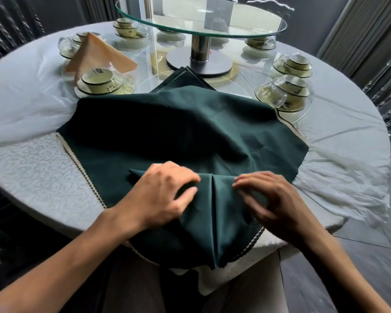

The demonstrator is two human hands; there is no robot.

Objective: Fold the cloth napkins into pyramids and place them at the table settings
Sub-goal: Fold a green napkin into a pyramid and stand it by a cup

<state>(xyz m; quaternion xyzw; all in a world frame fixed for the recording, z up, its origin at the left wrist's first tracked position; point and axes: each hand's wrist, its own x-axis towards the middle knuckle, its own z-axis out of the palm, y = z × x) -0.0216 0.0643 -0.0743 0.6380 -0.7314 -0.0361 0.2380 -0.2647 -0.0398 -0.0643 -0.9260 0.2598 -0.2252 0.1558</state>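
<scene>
- The dark green napkin (183,136) lies spread on the near side of the round table (32,175), right in front of the person, with its nearest part hanging over the table edge toward the lap.
- Two flaps are folded in and meet along a centre seam (213,213), which runs straight away from the person, so the fold's long axis goes near to far.
- The left hand (160,195) rests on the left flap, fingers bent over the cloth and thumb pressing near the seam; it looks like a pinch on the fold, though the blur leaves that a judgement.
- The right hand (269,199) lies on the right flap, fingers spread and fairly straight, pressing rather than gripping.
- Both hands sit just beside the seam, one each side, about equally near it.
- The folded point seems to aim at the person, the wide body toward the glass turntable (275,32).
- A finished peach pyramid napkin (95,55) stands at a far-left setting, beside wrapped cup sets (99,83).
- More green napkins (185,79) lie stacked beyond the spread one.
</scene>
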